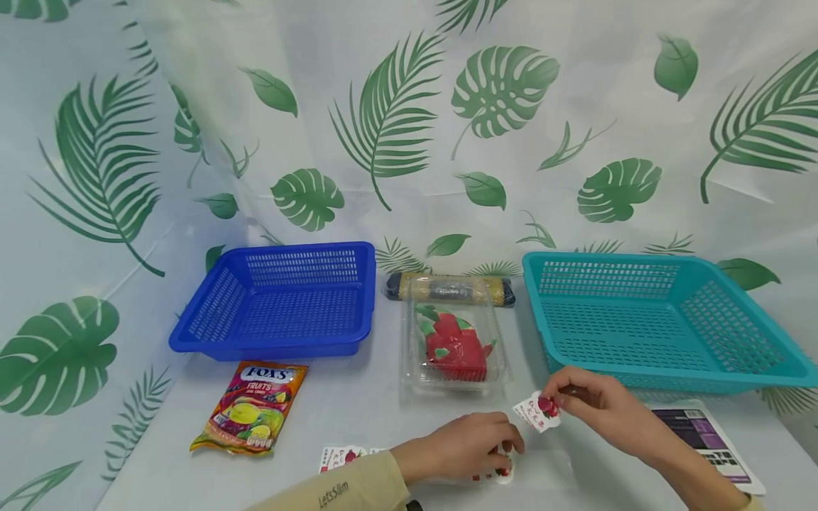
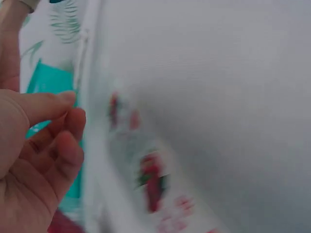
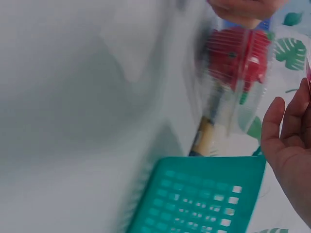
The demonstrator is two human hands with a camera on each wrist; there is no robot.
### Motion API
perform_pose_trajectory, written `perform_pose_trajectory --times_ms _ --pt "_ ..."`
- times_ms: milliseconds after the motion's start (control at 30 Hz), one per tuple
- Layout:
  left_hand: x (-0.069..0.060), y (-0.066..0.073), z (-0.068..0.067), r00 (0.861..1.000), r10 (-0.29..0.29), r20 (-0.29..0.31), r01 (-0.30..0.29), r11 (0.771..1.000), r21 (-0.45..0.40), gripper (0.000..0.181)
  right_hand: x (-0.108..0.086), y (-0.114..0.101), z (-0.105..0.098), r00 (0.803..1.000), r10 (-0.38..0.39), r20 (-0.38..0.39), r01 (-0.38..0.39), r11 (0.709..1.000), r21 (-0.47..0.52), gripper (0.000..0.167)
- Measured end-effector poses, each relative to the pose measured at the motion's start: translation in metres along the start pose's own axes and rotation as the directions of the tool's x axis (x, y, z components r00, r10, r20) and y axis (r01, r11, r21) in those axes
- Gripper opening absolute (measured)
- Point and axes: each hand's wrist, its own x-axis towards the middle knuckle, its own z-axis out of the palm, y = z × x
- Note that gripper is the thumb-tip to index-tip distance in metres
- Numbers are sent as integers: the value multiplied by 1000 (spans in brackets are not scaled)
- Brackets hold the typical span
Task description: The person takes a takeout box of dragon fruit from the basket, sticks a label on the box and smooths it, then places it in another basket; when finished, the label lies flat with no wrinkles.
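My right hand (image 1: 601, 404) pinches a white sticker (image 1: 535, 413) with a dragon fruit picture and red characters, held up in front of the teal basket (image 1: 613, 369). To its left, my left hand (image 1: 469, 447) is low over a strip of similar stickers (image 1: 341, 458), partly covering it. The left wrist view shows its fingers (image 2: 70, 150) loosely bent, thumb close to them, with nothing visible between. That view also has the blurred sticker strip (image 2: 153, 182) beside the hand. Behind both hands, a clear plastic box (image 1: 498, 355) holds a red and green dragon fruit (image 1: 455, 344).
A blue basket (image 1: 268, 348) stands at the back left, with a bag of Fox's fruit candies (image 1: 252, 408) in front. Behind the clear box lies a yellow and dark wrapped roll (image 1: 501, 291). A white, black and purple flat pack (image 1: 716, 440) lies beyond my right forearm.
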Motion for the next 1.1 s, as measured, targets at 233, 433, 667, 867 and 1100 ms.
perform_pose_trajectory --times_ms 233,433,667,867,1100 --pt "-9 0 -44 997 53 49 -37 956 -292 22 20 -17 -6 996 46 -81 -51 997 -51 15" --pt "-15 -10 -74 983 -71 -168 -52 777 -628 13 34 -25 -6 996 82 -18 -83 996 -25 18" --pt "-13 -19 -80 947 -129 -295 -116 719 -685 19 52 -29 4 996 73 51 -70 996 -60 16" --pt "-10 -20 -77 926 -173 -335 -105 736 -669 11 67 -33 11 996 84 18 -82 995 -56 19" --pt "-4 -17 -81 819 -355 -450 -62 726 -685 17 78 -39 16 984 131 -124 -132 991 -1 38"
